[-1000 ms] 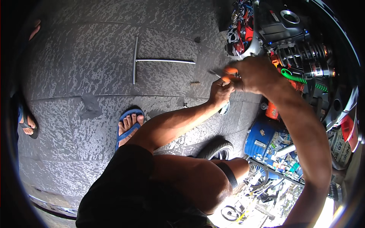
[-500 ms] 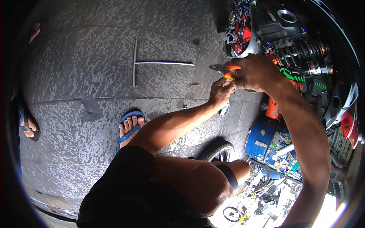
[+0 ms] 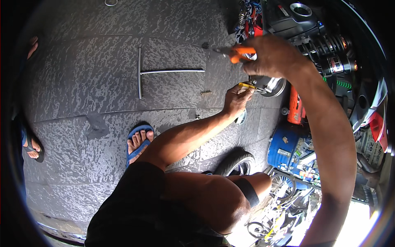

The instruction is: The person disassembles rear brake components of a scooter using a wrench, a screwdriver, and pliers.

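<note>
My right hand (image 3: 273, 55) is closed around orange-handled pliers (image 3: 243, 53), whose metal tip is smeared by motion and points left. Below it, my left hand (image 3: 237, 101) pinches a small flat yellow piece (image 3: 247, 86) between thumb and fingers. The pliers and the yellow piece are apart. Just right of my left fingertips are round metal parts (image 3: 273, 87), partly covered by my right hand. Beyond the hands stands a motorcycle, with a black engine cover (image 3: 284, 24), a coil-spring shock absorber (image 3: 327, 47) and an orange cylinder (image 3: 294, 105) showing.
A T-shaped metal wrench (image 3: 172, 71) lies on the grey tiled floor (image 3: 90, 78). Right of my knee are a tyre (image 3: 234, 162), a blue drum (image 3: 282, 148) and bicycles (image 3: 273, 214). Another person's sandalled foot (image 3: 33, 148) stands at the far left.
My right hand has moved up and left with the pliers, away from my left hand. The yellow piece now shows plainly in my left fingers. The view has shifted slightly.
</note>
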Available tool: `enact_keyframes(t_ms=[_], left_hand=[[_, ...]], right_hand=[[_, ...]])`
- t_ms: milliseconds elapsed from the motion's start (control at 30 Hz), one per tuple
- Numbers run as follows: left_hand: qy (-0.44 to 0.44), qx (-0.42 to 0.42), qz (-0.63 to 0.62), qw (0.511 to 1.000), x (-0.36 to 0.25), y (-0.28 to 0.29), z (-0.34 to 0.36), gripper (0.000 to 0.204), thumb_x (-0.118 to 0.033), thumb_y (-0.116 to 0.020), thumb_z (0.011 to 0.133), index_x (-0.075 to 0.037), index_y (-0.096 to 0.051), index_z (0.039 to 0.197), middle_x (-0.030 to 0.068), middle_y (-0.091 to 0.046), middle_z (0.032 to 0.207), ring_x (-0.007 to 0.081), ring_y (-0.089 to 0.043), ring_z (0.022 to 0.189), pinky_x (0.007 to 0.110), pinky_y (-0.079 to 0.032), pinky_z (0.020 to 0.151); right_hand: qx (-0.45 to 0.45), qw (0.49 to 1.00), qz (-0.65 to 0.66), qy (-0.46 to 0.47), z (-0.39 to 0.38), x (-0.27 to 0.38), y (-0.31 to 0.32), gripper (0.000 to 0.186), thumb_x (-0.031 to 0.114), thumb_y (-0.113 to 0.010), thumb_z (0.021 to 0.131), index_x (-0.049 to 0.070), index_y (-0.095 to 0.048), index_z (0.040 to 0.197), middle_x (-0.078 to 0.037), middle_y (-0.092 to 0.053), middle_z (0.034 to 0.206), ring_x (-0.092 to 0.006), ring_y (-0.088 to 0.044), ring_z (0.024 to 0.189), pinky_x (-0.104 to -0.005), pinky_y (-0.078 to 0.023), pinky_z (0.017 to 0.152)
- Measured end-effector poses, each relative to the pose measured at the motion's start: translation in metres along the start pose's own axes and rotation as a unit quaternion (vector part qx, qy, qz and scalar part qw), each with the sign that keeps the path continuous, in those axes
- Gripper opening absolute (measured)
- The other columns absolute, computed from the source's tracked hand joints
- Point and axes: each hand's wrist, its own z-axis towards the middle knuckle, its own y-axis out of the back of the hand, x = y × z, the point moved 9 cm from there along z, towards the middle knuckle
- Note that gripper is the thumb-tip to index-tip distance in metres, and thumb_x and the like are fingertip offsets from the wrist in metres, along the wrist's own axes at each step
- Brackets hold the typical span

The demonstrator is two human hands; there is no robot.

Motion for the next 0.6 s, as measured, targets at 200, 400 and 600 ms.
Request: enact_keyframes(t_ms=[200, 400, 600], left_hand=[[0.010, -0.034, -0.023, 0.999, -0.003, -0.007, -0.003, 0.014, -0.010, -0.066, 0.092, -0.005, -0.067, 0.105, -0.0011, -0.067, 0.091, 0.0042, -0.056, 0.074, 0.022, -0.048, 0.066], [0.076, -0.043, -0.090, 0.992, -0.012, 0.032, -0.012, 0.021, -0.013, -0.066, 0.092, -0.002, -0.062, 0.109, 0.0055, -0.067, 0.096, 0.0130, -0.064, 0.081, 0.027, -0.055, 0.074], [0.074, -0.049, 0.058, 0.994, -0.038, 0.058, -0.021, 0.030, -0.021, -0.063, 0.095, -0.001, -0.057, 0.116, 0.0130, -0.065, 0.107, 0.0221, -0.067, 0.096, 0.036, -0.057, 0.088]], right_hand=[[-0.291, 0.933, 0.195, -0.081, -0.035, -0.018, 0.028, 0.053, 0.040, -0.073, 0.078, -0.003, -0.065, 0.109, -0.019, -0.069, 0.084, -0.0282, -0.069, 0.078, -0.0351, -0.055, 0.075], [-0.522, 0.589, 0.609, -0.101, -0.119, 0.024, -0.137, 0.048, 0.033, -0.071, 0.085, 0.004, -0.052, 0.117, 0.003, -0.054, 0.083, -0.0078, -0.052, 0.072, -0.0228, -0.043, 0.064], [-0.300, 0.385, 0.814, -0.315, -0.143, 0.141, -0.377, 0.040, 0.026, -0.066, 0.089, 0.001, -0.047, 0.114, -0.002, -0.051, 0.096, -0.0100, -0.047, 0.084, -0.0269, -0.043, 0.076]])
